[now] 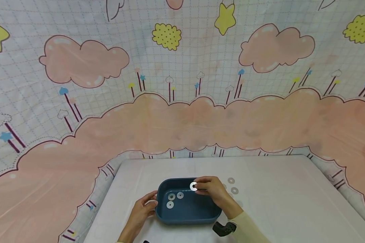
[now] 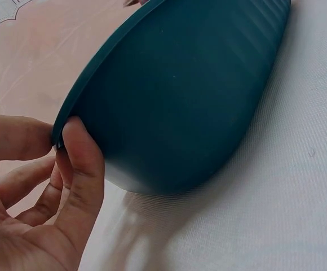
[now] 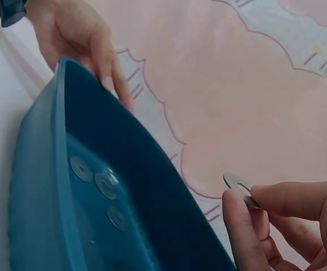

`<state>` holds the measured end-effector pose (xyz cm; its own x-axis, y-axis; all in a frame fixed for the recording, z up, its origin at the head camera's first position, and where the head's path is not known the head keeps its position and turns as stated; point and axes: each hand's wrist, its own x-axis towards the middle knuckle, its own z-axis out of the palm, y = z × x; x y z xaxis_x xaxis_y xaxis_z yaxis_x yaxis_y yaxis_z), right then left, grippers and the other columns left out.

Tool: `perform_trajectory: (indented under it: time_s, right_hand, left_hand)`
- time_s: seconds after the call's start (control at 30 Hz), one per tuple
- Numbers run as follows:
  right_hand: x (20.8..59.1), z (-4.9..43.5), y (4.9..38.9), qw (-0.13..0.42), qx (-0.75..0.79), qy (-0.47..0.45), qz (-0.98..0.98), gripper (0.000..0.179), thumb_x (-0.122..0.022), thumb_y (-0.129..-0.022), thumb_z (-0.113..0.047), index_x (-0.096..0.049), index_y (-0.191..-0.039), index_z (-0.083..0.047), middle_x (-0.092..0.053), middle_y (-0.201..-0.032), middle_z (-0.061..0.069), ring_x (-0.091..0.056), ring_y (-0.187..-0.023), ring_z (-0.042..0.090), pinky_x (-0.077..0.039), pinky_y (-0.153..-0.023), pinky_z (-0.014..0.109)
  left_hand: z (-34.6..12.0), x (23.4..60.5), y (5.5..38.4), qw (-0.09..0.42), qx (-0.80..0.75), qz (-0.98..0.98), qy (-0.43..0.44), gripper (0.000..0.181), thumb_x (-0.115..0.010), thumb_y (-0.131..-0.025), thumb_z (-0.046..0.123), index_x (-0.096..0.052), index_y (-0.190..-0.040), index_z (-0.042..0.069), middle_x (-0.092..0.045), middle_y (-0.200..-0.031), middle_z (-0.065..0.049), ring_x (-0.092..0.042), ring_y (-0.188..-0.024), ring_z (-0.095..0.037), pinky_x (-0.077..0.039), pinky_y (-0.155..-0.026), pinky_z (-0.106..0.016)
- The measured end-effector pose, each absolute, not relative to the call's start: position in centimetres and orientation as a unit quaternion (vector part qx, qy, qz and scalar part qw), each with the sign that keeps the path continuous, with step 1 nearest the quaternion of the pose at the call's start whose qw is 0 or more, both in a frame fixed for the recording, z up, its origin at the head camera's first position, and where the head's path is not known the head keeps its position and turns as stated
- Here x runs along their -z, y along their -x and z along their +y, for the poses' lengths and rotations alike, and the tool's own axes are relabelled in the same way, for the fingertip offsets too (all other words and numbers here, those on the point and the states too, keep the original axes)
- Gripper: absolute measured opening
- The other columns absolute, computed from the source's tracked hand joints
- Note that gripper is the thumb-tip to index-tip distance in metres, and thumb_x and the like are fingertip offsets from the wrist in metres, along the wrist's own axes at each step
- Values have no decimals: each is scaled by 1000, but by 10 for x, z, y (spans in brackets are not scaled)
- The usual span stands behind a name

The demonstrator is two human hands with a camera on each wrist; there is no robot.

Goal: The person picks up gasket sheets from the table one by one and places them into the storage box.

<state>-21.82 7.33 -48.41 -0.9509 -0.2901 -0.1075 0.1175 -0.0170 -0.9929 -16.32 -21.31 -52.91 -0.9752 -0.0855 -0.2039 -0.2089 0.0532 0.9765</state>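
A dark blue rectangular tray (image 1: pixel 197 211) with raised walls stands on the table. My left hand (image 1: pixel 142 210) pinches its left rim between thumb and fingers, as the left wrist view shows close up. Three flat metal washers lie on the tray's floor toward the left, one of them this washer (image 1: pixel 170 205). Over the tray's far right part, my right hand (image 1: pixel 214 189) pinches another washer (image 3: pixel 239 189) between thumb and fingertips. In the right wrist view that washer is tilted, above the level of the rim.
To the right of the tray, several more washers (image 1: pixel 234 190) lie on the white tablecloth (image 1: pixel 280 195), some partly hidden behind my right hand. A patterned curtain (image 1: pixel 182 125) with clouds and stars hangs behind the table. A black band (image 1: pixel 224 229) sits at my right wrist.
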Motion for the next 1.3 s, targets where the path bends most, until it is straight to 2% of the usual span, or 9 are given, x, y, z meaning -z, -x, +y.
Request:
perform_trajectory:
  time_s: [0.67, 0.87, 1.3]
  right_hand:
    - [510, 35, 224, 200, 698, 35, 687, 28, -65, -86, 2, -66, -111, 13, -68, -91, 9, -66, -74, 13, -60, -71, 30]
    - [514, 28, 224, 213, 670, 18, 711, 21, -64, -85, 4, -69, -104, 11, -70, -98, 17, -69, -76, 16, -60, -69, 31]
    - [522, 22, 221, 215, 641, 11, 737, 16, -63, -82, 10, -70, -96, 12, -69, -93, 14, -67, -70, 13, -60, -65, 31]
  left_hand:
    - [-213, 531, 165, 43, -677, 726, 112, 46, -58, -91, 4, -54, -137, 2, -55, -113, -10, -59, -86, -19, -54, -68, -30]
    - [-212, 532, 165, 40, -678, 725, 119, 46, -58, -91, 3, -55, -136, 3, -55, -112, -10, -59, -86, -19, -53, -68, -31]
    - [-212, 531, 165, 47, -676, 726, 112, 47, -58, -92, 4, -53, -139, 2, -53, -113, -10, -58, -86, -18, -54, -69, -30]
